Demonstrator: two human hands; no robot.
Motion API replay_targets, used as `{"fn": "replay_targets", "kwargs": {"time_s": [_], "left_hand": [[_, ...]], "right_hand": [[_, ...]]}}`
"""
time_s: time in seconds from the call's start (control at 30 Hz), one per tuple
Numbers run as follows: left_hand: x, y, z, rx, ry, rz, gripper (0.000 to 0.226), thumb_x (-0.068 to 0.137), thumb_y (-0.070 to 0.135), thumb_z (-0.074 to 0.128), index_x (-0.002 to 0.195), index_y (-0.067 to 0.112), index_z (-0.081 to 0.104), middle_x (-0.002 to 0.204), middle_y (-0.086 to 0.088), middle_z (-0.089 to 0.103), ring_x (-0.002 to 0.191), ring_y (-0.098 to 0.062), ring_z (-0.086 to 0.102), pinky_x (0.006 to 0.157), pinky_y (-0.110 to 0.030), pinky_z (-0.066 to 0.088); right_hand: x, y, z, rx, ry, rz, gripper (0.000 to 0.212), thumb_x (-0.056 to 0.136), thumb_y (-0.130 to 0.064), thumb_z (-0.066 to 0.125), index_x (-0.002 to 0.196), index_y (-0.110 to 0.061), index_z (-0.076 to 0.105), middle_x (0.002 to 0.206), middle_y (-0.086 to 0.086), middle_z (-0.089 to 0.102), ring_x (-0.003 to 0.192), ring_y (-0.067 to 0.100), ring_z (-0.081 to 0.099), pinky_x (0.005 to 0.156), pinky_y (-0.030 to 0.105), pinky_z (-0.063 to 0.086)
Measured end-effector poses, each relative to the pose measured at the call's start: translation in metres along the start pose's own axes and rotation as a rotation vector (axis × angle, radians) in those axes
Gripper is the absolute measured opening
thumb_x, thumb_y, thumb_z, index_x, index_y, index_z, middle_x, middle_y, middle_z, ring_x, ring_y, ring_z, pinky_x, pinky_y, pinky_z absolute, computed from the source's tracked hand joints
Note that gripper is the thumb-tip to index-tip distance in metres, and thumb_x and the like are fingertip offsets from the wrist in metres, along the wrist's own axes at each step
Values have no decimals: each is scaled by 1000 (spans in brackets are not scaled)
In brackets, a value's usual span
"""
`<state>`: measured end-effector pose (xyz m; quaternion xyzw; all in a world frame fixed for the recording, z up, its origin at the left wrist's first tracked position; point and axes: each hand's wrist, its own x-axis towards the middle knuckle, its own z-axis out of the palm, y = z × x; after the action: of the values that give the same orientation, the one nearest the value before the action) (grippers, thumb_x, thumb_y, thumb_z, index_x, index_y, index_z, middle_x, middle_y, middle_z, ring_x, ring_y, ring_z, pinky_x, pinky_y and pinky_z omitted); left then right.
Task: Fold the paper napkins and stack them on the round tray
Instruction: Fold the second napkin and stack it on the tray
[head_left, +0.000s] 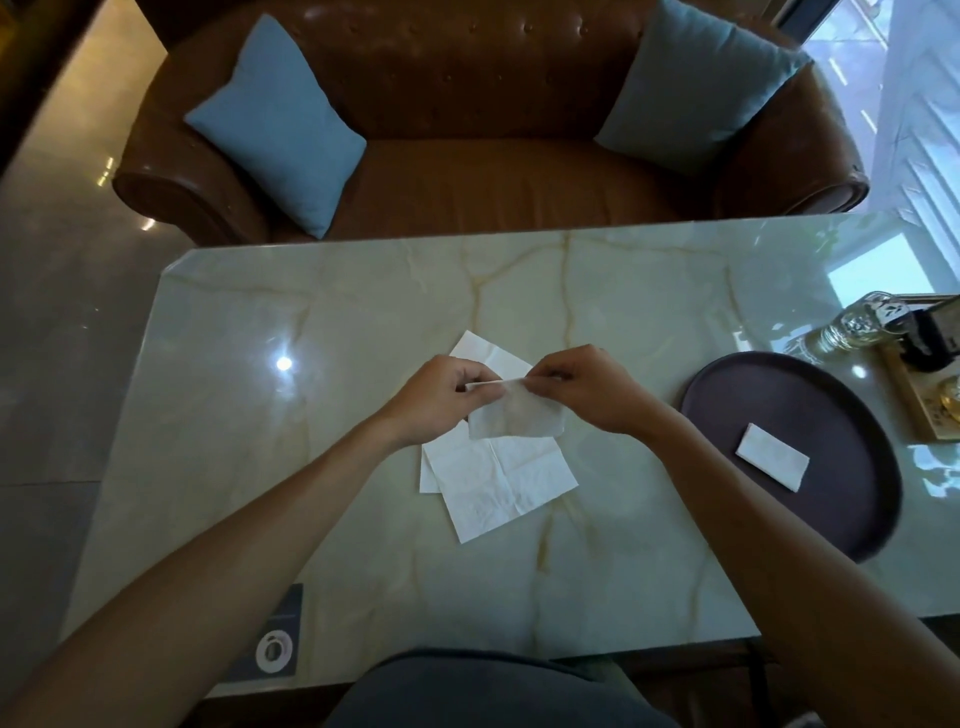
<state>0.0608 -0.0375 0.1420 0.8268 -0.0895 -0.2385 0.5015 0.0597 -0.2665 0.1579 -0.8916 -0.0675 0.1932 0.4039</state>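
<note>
- Landmark for everything below: round tray (727, 395), dark, lying on the marble table (311, 322) at the right side.
- Held above the table, well left of the tray: one half-folded napkin (514, 415), long axis running left to right, hanging down from its top edge.
- Left hand (441, 400) pinching the napkin's upper left corner, fingers closed on the paper.
- Right hand (582, 389) pinching the upper edge toward the right, fingers likewise closed on the paper; sits between the napkin and the tray, so clearly the nearer hand for a drop-off.
- From the right hand, tray lying to the right and slightly toward the body; a short sideways carry looks enough once the fold is finished.
- Already on the tray, in its near half: one folded napkin (772, 455), a small rectangle with its long axis slanting from upper left to lower right.
- Lying flat left of the tray, under and around the hands: unfolded napkins (498, 483), overlapping; at least two, possibly three, exact count not clear where the hands cover them.
- Count so far: one tray, one napkin stacked, one in hand, the rest still open.
- Probably one more fold to match the stacked piece, then laying down along the same slant to keep the stack square.
</note>
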Motion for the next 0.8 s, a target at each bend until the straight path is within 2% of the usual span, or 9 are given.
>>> {"fn": "replay_targets", "kwargs": {"time_s": [0.07,0.1,0.2,0.3,0.4,0.47,0.57,0.73,0.8], "left_hand": [[1,-3,-2,-57,-16,-13,16,97,27,68,96,16,79,85,10,77,74,-11,69,74,-30,58],[2,-4,-3,-83,-27,-14,15,97,25,68,97,15,79,85,7,77,74,-11,69,73,-30,58],[4,-3,-2,-155,-64,-28,14,98,23,67,95,17,79,81,7,77,69,-6,70,61,-17,53],[13,6,10,-165,-123,-23,15,98,26,67,95,18,79,88,0,78,75,-9,72,67,-21,56],[26,21,31,-165,-192,-20,16,97,27,67,97,16,79,91,-4,78,78,-12,72,72,-26,60],[35,32,49,-165,-226,-25,16,98,27,67,99,16,78,90,-3,77,79,-10,72,70,-24,59],[52,46,78,-213,-262,-60,18,97,25,68,108,13,75,95,-1,78,83,-11,74,71,-25,59],[80,58,145,-366,-196,-202,33,89,16,77,118,2,68,110,-15,77,101,-28,74,87,-42,60],[93,61,175,-406,-181,-267,34,89,15,77,116,-4,68,108,-17,76,96,-27,74,86,-42,62]], "right_hand": [[-5,11,-6,93,10,35,16,93,-19,67,81,-19,77,73,-6,74,67,5,65,68,18,48],[-8,18,-10,139,28,59,16,93,-15,67,81,-17,76,72,-3,74,66,8,66,72,23,51],[-21,45,-21,242,134,123,15,94,-11,66,83,-16,76,76,6,75,66,12,69,76,34,54],[-39,62,-24,440,146,202,11,95,-30,68,97,-22,76,91,4,79,85,13,75,83,36,55],[-58,72,-18,678,58,258,37,87,-46,72,114,-20,72,111,6,76,105,23,72,92,41,55],[-66,80,-12,748,52,249,38,87,-39,73,116,-14,72,114,12,75,105,26,72,94,45,56],[-78,100,-16,836,174,253,21,92,-18,70,110,-8,75,112,22,73,95,28,72,96,51,56],[-103,145,-40,918,302,310,22,93,-17,69,109,-4,75,112,26,72,95,34,69,97,53,55],[-115,165,-51,960,353,335,16,93,-13,69,102,-2,75,102,23,75,91,31,69,90,48,56]]}}
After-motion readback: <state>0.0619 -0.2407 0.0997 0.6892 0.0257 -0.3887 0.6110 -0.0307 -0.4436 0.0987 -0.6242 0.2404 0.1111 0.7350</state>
